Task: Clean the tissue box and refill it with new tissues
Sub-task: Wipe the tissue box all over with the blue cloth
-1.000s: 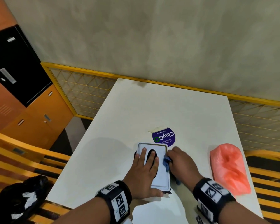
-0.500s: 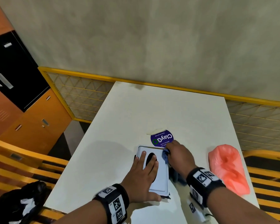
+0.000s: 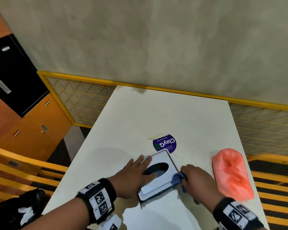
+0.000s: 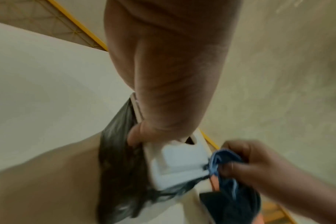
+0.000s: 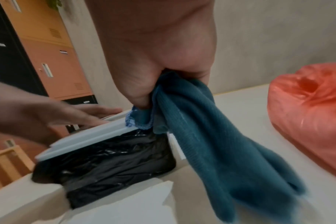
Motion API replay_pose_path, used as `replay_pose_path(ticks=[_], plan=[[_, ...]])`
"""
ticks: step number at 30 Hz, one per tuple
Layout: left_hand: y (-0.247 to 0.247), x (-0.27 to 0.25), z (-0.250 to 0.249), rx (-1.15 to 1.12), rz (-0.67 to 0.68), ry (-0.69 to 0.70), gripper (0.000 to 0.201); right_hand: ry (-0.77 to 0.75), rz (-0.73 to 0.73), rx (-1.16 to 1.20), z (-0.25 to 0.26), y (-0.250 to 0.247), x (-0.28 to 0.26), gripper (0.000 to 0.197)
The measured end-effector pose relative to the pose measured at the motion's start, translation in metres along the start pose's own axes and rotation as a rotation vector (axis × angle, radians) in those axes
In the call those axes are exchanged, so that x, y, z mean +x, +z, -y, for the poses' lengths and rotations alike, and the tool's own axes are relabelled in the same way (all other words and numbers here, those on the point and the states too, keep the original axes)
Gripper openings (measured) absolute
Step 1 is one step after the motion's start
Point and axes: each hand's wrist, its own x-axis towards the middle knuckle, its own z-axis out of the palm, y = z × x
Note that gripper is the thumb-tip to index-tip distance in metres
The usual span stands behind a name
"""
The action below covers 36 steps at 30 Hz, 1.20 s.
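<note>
The left hand (image 3: 133, 175) lies flat, fingers straight, on the smooth rectangular tissue box (image 3: 158, 185); the right hand (image 3: 196, 180) clutches a ribbed blue cloth (image 5: 201, 128) against its right edge.

White table (image 3: 181, 113). Pale grey-white tissue box lid (image 3: 158, 173), black oval slot, black body (image 5: 105, 159) beneath. Blue-teal cloth (image 5: 201, 136), lighter blue stitched edge. Coral-pink bag (image 3: 231, 173) at 3 o'clock. Purple round sticker (image 3: 165, 144), white lettering, at 12 o'clock. Black-and-white patterned wristbands (image 3: 98, 200).

You get soft, even indoor light with faint shadows on the table (image 3: 181, 113), motion blur in both wrist views, and bent wide-angle edges.
</note>
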Motion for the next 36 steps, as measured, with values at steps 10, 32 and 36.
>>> replay_pose_path(ticks=[10, 32, 36], plan=[[0.02, 0.035, -0.039, -0.07, -0.157, -0.253, 0.133, -0.032, -0.022, 0.193, 0.034, 0.026, -0.042, 0.005], [0.029, 0.04, -0.042, 0.005, -0.218, -0.28, 0.12, -0.14, -0.142, 0.321, 0.019, 0.035, -0.028, 0.017], [0.028, 0.039, -0.041, 0.024, -0.214, -0.266, 0.118, -0.047, -0.158, 0.313, 0.018, 0.026, 0.007, 0.013]])
